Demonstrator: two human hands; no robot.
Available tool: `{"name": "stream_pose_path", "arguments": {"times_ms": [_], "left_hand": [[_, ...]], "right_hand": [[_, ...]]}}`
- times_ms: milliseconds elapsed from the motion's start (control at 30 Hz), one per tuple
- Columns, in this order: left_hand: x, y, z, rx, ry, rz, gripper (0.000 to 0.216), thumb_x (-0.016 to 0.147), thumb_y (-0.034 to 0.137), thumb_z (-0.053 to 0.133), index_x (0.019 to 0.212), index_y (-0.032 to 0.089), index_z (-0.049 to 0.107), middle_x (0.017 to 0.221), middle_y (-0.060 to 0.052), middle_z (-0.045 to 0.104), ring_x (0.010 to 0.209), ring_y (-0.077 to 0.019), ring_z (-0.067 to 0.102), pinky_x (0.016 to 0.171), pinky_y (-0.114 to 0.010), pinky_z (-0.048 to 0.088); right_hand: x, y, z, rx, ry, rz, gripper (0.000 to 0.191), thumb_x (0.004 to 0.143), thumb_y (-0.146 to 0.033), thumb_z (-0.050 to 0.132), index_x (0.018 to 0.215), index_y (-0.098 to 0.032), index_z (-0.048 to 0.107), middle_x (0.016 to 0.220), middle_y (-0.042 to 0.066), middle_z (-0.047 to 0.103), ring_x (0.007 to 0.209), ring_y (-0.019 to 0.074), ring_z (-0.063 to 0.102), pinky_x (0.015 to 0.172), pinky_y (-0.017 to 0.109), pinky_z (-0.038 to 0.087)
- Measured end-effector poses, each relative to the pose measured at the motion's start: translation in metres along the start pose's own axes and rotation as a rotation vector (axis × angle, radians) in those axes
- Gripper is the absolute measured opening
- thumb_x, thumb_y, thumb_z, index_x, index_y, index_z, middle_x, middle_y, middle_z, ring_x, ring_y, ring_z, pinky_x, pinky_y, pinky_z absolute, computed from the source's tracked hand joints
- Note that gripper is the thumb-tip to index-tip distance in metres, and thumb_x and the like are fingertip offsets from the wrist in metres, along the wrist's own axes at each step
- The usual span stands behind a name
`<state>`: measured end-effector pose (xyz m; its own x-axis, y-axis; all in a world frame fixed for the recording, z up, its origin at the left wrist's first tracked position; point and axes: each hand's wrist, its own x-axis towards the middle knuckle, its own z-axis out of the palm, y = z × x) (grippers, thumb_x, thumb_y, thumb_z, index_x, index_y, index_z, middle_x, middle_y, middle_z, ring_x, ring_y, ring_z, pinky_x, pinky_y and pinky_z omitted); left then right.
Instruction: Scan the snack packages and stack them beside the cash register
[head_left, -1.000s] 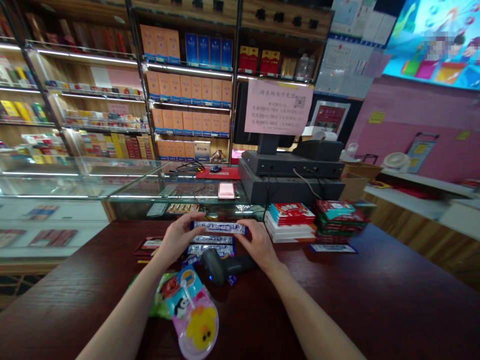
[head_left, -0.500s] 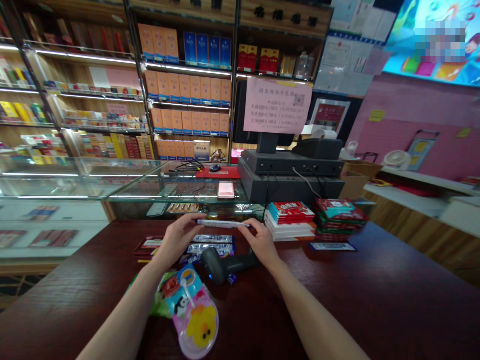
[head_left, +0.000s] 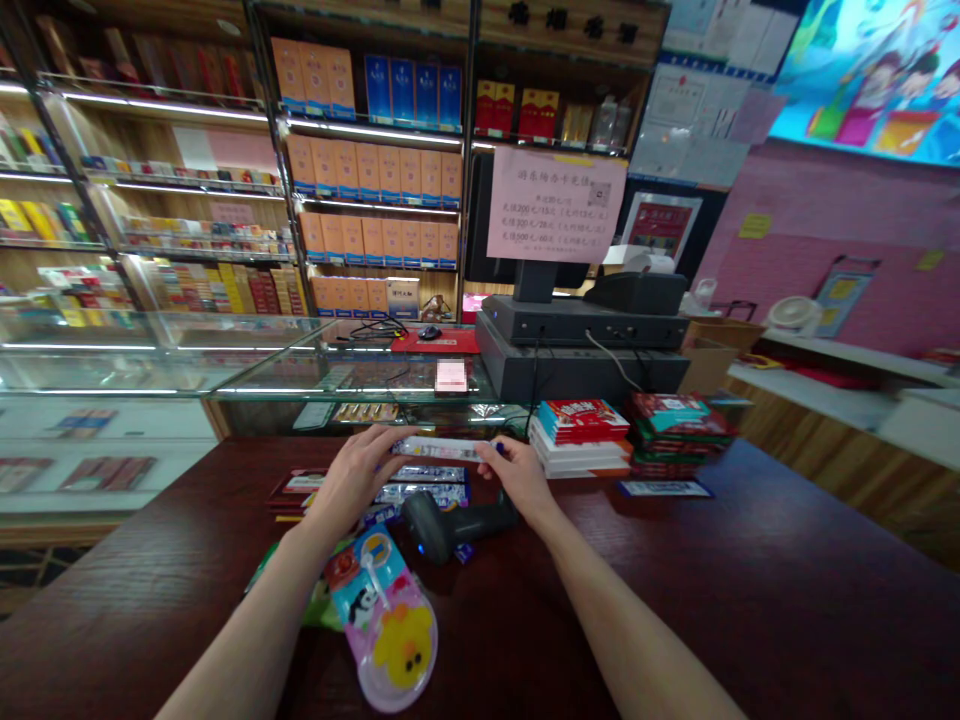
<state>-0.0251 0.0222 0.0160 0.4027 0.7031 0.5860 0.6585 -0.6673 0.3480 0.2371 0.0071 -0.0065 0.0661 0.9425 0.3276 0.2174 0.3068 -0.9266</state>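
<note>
My left hand (head_left: 358,476) and my right hand (head_left: 517,478) grip the two ends of a long, thin blue-and-white candy pack (head_left: 442,448), held level just above the dark wooden counter (head_left: 750,590). Its pale underside is tilted toward me. Under it lie more of the same blue packs (head_left: 426,490). A dark handheld barcode scanner (head_left: 450,524) lies on the counter just below my hands. A pink pouch with a panda and a yellow duck (head_left: 386,625) rests near my left forearm.
Stacks of red and green packets (head_left: 630,432) sit right of my hands. Behind them stands a black cash register with a pink notice (head_left: 559,300). A glass display case (head_left: 225,370) runs along the left, with shelves of boxed goods (head_left: 375,180) behind.
The candy pack has been rotated between my hands: its printed blue face showed first, then its thin edge, now its pale side. Both hands have stayed in place.
</note>
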Motion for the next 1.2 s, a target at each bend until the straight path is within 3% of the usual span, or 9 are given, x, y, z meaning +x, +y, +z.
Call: {"name": "stream_pose_path", "arguments": {"times_ms": [200, 367, 667, 1067, 1200], "left_hand": [[0.000, -0.004, 0.000, 0.125, 0.028, 0.058, 0.038, 0.096, 0.039, 0.054, 0.132, 0.029, 0.061, 0.134, -0.007, 0.062, 0.123, -0.0252, 0.058, 0.107, -0.043, 0.045], [0.001, -0.003, -0.001, 0.181, 0.035, 0.084, 0.037, 0.094, 0.031, 0.057, 0.131, 0.029, 0.063, 0.123, -0.007, 0.068, 0.117, -0.0253, 0.060, 0.106, -0.044, 0.043], [0.000, -0.005, -0.003, 0.201, -0.026, 0.128, 0.034, 0.092, 0.040, 0.062, 0.124, 0.030, 0.065, 0.118, -0.004, 0.072, 0.116, -0.0235, 0.061, 0.117, -0.048, 0.028], [-0.006, -0.026, -0.003, 0.289, 0.115, -0.053, 0.024, 0.093, 0.037, 0.058, 0.113, 0.032, 0.070, 0.111, -0.004, 0.074, 0.112, -0.0255, 0.063, 0.118, -0.050, 0.024], [-0.010, -0.036, -0.007, 0.353, 0.164, -0.116, 0.024, 0.092, 0.035, 0.058, 0.112, 0.031, 0.070, 0.112, -0.006, 0.074, 0.113, -0.0285, 0.062, 0.117, -0.055, 0.023]], "right_hand": [[-0.002, -0.001, 0.001, 0.013, -0.016, 0.015, 0.038, 0.082, -0.054, 0.065, 0.064, -0.021, 0.062, 0.059, 0.000, 0.067, 0.056, 0.0160, 0.060, 0.060, 0.027, 0.048], [-0.002, 0.000, 0.002, 0.007, -0.038, 0.001, 0.040, 0.083, -0.057, 0.064, 0.064, -0.021, 0.062, 0.060, 0.000, 0.067, 0.057, 0.0158, 0.060, 0.061, 0.027, 0.048], [0.000, 0.009, 0.001, 0.000, -0.019, -0.005, 0.039, 0.084, -0.056, 0.064, 0.066, -0.021, 0.062, 0.061, 0.000, 0.067, 0.057, 0.0158, 0.061, 0.061, 0.026, 0.048], [0.006, 0.021, -0.005, 0.038, -0.008, 0.002, 0.031, 0.083, -0.050, 0.065, 0.081, -0.019, 0.067, 0.069, 0.002, 0.071, 0.059, 0.0153, 0.062, 0.062, 0.027, 0.049], [0.002, 0.015, -0.013, -0.044, -0.186, -0.057, 0.024, 0.084, -0.042, 0.068, 0.088, -0.019, 0.071, 0.080, 0.002, 0.074, 0.074, 0.0176, 0.067, 0.074, 0.030, 0.052]]}}
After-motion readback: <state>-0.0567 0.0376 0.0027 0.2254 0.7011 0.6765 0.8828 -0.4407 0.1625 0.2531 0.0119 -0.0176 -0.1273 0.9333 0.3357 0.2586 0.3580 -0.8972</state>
